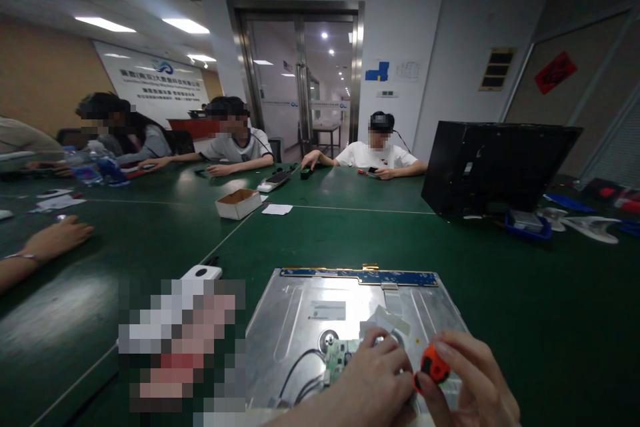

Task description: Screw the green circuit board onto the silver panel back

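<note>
A silver metal display panel (285, 320) lies back side up on the table in front of me. Along its far edge runs a narrow blue circuit strip (350, 276). My left hand (367, 373) rests over the panel's near part, fingers curled; whatever they may hold is hidden. Beside it, a green circuit board (340, 353) with dark cables (300, 373) is partly covered by that hand. My right hand (475, 380) grips an orange-and-black screwdriver (434, 364) by its handle, close to the left fingertips. The tool's shaft is not visible.
A large black monitor (495, 167) stands at right. Ahead sit an open small box (239, 203) and white paper (277, 209). A white device (203, 272) lies left of the panel. Another person's hand (60, 240) rests at far left; several people sit around the green table (350, 233).
</note>
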Demonstrator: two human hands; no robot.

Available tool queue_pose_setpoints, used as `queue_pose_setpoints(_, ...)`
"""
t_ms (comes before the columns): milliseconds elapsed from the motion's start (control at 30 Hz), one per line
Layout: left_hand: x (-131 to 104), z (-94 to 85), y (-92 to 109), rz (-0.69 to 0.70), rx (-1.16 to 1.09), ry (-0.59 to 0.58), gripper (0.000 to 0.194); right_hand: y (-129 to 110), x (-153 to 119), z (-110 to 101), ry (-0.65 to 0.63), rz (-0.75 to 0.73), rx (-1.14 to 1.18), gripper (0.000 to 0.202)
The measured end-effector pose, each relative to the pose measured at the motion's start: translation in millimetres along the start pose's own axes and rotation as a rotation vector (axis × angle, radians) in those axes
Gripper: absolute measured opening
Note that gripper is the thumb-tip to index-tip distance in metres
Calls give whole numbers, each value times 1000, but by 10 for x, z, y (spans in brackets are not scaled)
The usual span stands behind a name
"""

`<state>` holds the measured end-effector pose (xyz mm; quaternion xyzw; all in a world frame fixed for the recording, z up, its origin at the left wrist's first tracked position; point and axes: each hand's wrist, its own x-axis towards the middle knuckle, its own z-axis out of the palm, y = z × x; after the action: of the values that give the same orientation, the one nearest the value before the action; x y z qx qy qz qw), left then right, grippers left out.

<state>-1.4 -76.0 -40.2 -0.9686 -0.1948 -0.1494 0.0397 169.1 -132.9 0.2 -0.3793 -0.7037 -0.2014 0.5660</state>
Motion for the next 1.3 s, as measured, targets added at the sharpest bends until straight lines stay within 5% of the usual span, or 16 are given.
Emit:
queue_pose_setpoints(533,-31,-232,-22,21,-165,-80,16,-70,126,-14,-57,8,-4,25)
queue_pose_setpoints(767,-18,-168,0,19,-94,-85,21,-83,228,57,36,-16,17,18)
queue_pose_setpoints(1067,-19,-130,-37,20,-110,-112,22,-66,104,8,-113,38,15,29)
queue_pose_setpoints(1300,-37,-97,-28,4,-93,-86,21,-109,270,44,-2,-29,49,19)
